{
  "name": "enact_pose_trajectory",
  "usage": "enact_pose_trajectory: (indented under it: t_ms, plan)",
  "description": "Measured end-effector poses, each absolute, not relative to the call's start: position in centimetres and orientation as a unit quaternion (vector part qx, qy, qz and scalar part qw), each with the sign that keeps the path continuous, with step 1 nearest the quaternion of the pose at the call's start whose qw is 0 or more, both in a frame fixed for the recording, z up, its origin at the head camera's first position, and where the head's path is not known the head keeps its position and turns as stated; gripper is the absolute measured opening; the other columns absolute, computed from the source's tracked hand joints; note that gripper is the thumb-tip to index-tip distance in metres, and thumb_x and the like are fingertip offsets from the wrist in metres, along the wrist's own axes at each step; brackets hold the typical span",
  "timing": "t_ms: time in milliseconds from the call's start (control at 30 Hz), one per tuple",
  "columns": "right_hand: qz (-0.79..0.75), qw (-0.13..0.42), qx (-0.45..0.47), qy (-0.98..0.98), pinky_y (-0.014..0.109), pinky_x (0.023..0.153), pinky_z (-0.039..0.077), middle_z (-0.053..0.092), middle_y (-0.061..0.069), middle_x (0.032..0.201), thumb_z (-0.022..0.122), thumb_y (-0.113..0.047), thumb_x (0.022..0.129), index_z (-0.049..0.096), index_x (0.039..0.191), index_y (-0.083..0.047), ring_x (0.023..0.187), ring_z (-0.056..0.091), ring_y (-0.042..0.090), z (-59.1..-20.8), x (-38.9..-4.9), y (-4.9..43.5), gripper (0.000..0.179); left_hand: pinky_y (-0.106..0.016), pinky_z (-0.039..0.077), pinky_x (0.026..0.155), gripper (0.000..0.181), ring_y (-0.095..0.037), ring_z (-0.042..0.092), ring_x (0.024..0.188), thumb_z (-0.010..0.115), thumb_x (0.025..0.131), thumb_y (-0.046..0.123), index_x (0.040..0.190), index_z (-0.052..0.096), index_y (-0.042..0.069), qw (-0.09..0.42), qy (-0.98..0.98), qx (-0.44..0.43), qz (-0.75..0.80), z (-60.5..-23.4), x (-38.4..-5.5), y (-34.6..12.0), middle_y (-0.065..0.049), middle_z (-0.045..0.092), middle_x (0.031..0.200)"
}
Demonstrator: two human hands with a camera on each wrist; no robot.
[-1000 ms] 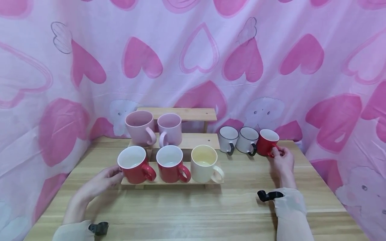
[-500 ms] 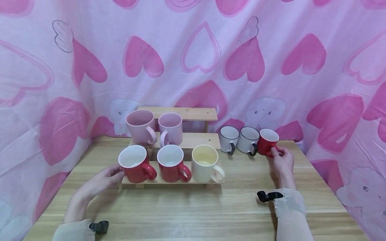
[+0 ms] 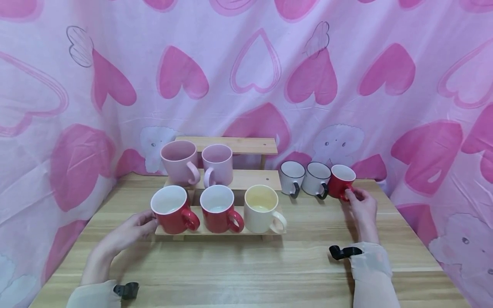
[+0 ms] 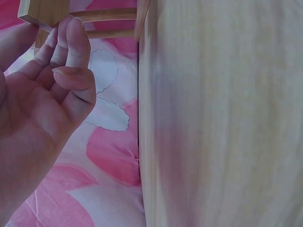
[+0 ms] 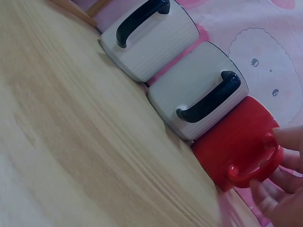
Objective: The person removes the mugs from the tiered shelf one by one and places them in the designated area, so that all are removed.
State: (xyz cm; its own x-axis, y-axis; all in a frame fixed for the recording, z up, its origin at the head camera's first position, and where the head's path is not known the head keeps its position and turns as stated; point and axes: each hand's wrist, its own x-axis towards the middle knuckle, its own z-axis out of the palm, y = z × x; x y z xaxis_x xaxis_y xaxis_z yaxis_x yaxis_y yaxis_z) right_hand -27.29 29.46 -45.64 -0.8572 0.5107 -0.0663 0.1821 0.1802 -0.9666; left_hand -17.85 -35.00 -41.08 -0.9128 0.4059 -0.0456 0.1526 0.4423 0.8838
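Note:
With bent fingers, my left hand [image 3: 127, 233] holds the left end of the lowest board of a wooden tiered rack [image 3: 254, 179]; the left wrist view shows the board's end [image 4: 45, 12] between thumb and fingers. Right above them, a red mug [image 3: 169, 218] stands on that board, beside a second red mug [image 3: 215, 218] and a cream mug [image 3: 255, 219]. Off to the right on the table, my right hand [image 3: 363, 207] pinches the handle of another red mug [image 5: 236, 142]. That mug stands upright against a white mug with a black handle [image 5: 199, 90].
Another white, black-handled mug [image 5: 151, 40] stands between that row and the rack. Two pink mugs [image 3: 176, 169] occupy the middle board's left half. The top board [image 3: 239, 145] lies behind them. A heart-patterned curtain [image 3: 254, 64] hangs behind the wooden table [image 3: 239, 273].

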Motion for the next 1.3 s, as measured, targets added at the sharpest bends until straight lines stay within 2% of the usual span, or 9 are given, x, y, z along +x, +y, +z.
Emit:
enact_pose_trajectory:
  t_ms: [133,267,367,500,733,867,1067,1200,1300]
  plan:
    - [0.583,0.127,-0.198,-0.778,0.028,0.087,0.051,0.042,0.017,0.142,0.06,-0.038,0.097,0.034,0.151,-0.009,0.116,0.048,0.024,-45.7,-27.0,29.7,0.066,-0.033,0.05,0.081,0.041,-0.021,0.054,0.102,0.047,0.105,0.018,0.132,0.045,-0.012,0.124,0.841,0.166,0.5,-41.1,-18.0,-34.9,-0.022,0.056,0.121]
    - [0.569,0.105,-0.179,-0.796,0.039,0.1,0.043,0.036,0.019,0.148,0.057,-0.044,0.097,0.023,0.155,-0.012,0.126,0.041,0.033,-45.4,-26.5,29.9,0.075,-0.033,0.05,0.078,0.039,-0.017,0.054,0.095,0.047,0.104,0.018,0.129,0.046,-0.011,0.124,0.84,0.168,0.5,-41.2,-18.2,-34.9,-0.019,0.056,0.114]
    - [0.567,0.093,-0.173,-0.8,0.052,0.108,0.032,0.031,0.02,0.151,0.052,-0.047,0.098,0.019,0.156,-0.013,0.131,0.035,0.037,-45.0,-26.0,30.0,0.074,-0.033,0.05,0.075,0.037,-0.016,0.053,0.089,0.048,0.104,0.018,0.128,0.047,-0.011,0.127,0.838,0.17,0.503,-41.2,-18.3,-34.8,-0.017,0.056,0.109]
    - [0.556,0.093,-0.172,-0.808,0.054,0.105,0.032,0.032,0.02,0.15,0.044,-0.046,0.102,0.024,0.154,-0.01,0.13,0.035,0.038,-44.1,-25.4,30.2,0.066,-0.033,0.05,0.073,0.036,-0.016,0.053,0.087,0.048,0.104,0.017,0.126,0.047,-0.011,0.13,0.836,0.172,0.504,-41.2,-18.4,-34.8,-0.017,0.055,0.105]
    - [0.53,0.141,-0.164,-0.82,0.05,0.101,0.036,0.044,0.016,0.142,0.043,-0.042,0.102,0.042,0.145,-0.007,0.126,0.04,0.033,-41.5,-24.5,29.7,0.056,-0.033,0.05,0.077,0.038,-0.017,0.053,0.092,0.048,0.104,0.018,0.128,0.047,-0.011,0.126,0.842,0.167,0.498,-41.0,-18.4,-34.8,-0.019,0.056,0.111]
    - [0.504,0.19,-0.143,-0.83,0.038,0.092,0.041,0.052,0.015,0.133,0.047,-0.035,0.102,0.05,0.138,-0.003,0.118,0.048,0.027,-39.2,-24.2,28.6,0.048,-0.033,0.05,0.076,0.037,-0.018,0.054,0.09,0.048,0.104,0.018,0.128,0.047,-0.011,0.124,0.843,0.167,0.496,-41.0,-18.2,-34.9,-0.016,0.057,0.108]
    - [0.509,0.227,-0.101,-0.824,0.021,0.084,0.043,0.059,0.009,0.121,0.053,-0.029,0.1,0.057,0.132,-0.003,0.105,0.053,0.011,-36.1,-22.7,25.6,0.042,-0.034,0.05,0.074,0.033,-0.016,0.055,0.089,0.047,0.105,0.018,0.125,0.048,-0.008,0.13,0.836,0.169,0.506,-41.1,-17.9,-35.1,-0.015,0.057,0.106]
    - [0.52,0.234,-0.044,-0.82,0.019,0.076,0.049,0.059,0.013,0.119,0.053,-0.027,0.101,0.058,0.13,-0.003,0.099,0.056,0.014,-34.8,-21.9,23.3,0.038,-0.032,0.049,0.075,0.034,-0.013,0.054,0.09,0.047,0.105,0.018,0.126,0.048,-0.009,0.124,0.839,0.165,0.504,-41.2,-17.8,-35.0,-0.014,0.057,0.107]
    - [0.502,0.238,-0.007,-0.832,0.016,0.072,0.049,0.061,0.013,0.117,0.053,-0.027,0.101,0.061,0.127,-0.004,0.096,0.057,0.012,-34.3,-21.5,21.7,0.035,-0.033,0.049,0.075,0.036,-0.012,0.054,0.091,0.047,0.105,0.018,0.127,0.048,-0.01,0.122,0.841,0.163,0.502,-41.1,-17.9,-35.0,-0.014,0.057,0.108]
